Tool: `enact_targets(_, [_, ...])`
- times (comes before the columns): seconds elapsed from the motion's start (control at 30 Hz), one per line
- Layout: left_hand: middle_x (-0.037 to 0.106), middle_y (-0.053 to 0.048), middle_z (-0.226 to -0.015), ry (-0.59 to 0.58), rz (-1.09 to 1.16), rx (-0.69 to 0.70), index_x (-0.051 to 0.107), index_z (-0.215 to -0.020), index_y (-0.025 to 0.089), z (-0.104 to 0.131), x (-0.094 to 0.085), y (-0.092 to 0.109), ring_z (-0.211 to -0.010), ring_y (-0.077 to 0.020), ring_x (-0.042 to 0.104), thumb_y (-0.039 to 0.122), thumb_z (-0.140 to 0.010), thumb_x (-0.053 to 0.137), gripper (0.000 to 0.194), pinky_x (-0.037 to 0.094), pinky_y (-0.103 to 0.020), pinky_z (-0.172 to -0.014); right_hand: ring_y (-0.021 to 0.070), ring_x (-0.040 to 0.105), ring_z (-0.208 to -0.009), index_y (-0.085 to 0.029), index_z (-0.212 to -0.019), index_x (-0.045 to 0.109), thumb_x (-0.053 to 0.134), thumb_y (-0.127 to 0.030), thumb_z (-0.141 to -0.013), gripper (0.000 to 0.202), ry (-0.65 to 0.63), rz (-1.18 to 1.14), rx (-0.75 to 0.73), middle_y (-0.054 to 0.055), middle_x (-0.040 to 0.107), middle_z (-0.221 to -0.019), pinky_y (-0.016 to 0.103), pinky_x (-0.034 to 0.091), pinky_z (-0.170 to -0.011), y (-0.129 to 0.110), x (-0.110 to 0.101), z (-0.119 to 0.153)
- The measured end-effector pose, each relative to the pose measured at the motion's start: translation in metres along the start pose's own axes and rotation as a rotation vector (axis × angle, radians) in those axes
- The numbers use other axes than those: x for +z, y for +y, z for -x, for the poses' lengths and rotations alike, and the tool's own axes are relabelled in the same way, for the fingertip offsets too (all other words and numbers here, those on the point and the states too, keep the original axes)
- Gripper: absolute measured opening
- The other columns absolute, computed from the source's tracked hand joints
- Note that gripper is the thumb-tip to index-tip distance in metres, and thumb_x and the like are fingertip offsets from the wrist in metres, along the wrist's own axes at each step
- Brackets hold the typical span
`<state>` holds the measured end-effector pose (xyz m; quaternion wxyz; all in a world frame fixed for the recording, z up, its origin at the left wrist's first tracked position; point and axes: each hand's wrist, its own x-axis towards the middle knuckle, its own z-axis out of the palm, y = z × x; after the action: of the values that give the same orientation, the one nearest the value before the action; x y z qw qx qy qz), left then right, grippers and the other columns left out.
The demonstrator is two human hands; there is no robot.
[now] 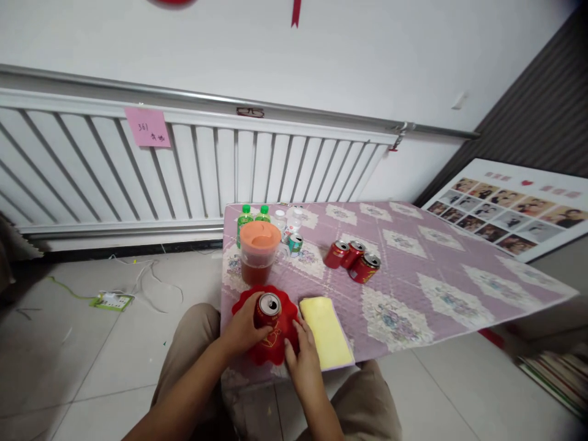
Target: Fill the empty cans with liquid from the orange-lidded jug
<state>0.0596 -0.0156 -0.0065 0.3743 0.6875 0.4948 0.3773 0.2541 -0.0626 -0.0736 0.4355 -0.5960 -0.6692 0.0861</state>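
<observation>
My left hand (245,324) is wrapped around a red drink can (266,317) with an opened top. The can stands upright over a red scalloped plate (265,354) with a gold design; whether its base touches the plate is hidden. On the plate's right rim, my right hand (302,349) is closed, thumb on the inner side. Right beside that hand lies a folded yellow cloth (327,334). Just behind the plate stands a clear pitcher (256,269) with an orange lid and reddish-brown liquid in it.
Three red cans (351,260) stand grouped mid-table. Green-capped bottles (263,214), clear bottles (294,220) and a teal can (296,245) are behind the pitcher. A white radiator (220,162) lines the wall. A power strip (111,302) with cables lies on the floor left.
</observation>
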Motion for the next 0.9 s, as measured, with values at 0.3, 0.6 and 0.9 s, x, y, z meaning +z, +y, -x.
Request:
enact_targets(0.3, [0.054,-0.013,-0.141,0.031,-0.014,0.028,0.041,-0.138,0.019,0.003,0.004,-0.001,-0.132,-0.0282,0.052,0.017,-0.070,0.072,0.075,0.038,-0.049,-0.114,0.0295,0.058,-0.126,-0.019,-0.128,0.062,0.055,-0.026,-0.088,0.042,0.025,-0.064,0.018,0.017,0.059,-0.137,0.050,0.051,-0.101,-0.003,-0.003,0.004])
enact_targets(0.6, [0.054,-0.013,-0.140,-0.006,-0.002,-0.005,0.037,-0.139,0.020,0.003,0.003,-0.002,-0.129,-0.0268,0.054,0.014,-0.071,0.070,0.076,0.039,-0.048,-0.113,0.0289,0.063,-0.112,-0.021,-0.120,0.064,0.050,-0.028,-0.091,0.033,0.123,0.148,-0.019,0.014,0.068,-0.120,0.051,0.051,-0.097,0.003,-0.054,-0.012])
enact_targets(0.9, [0.053,-0.014,-0.141,0.019,-0.019,-0.029,0.037,-0.140,0.018,0.003,0.004,-0.002,-0.132,-0.0289,0.052,0.019,-0.071,0.073,0.077,0.038,-0.049,-0.114,0.0397,0.049,-0.130,-0.027,-0.127,0.061,0.059,-0.022,-0.081,0.047,-0.089,0.593,0.046,0.013,0.059,-0.140,0.067,0.040,-0.094,0.028,-0.049,0.007])
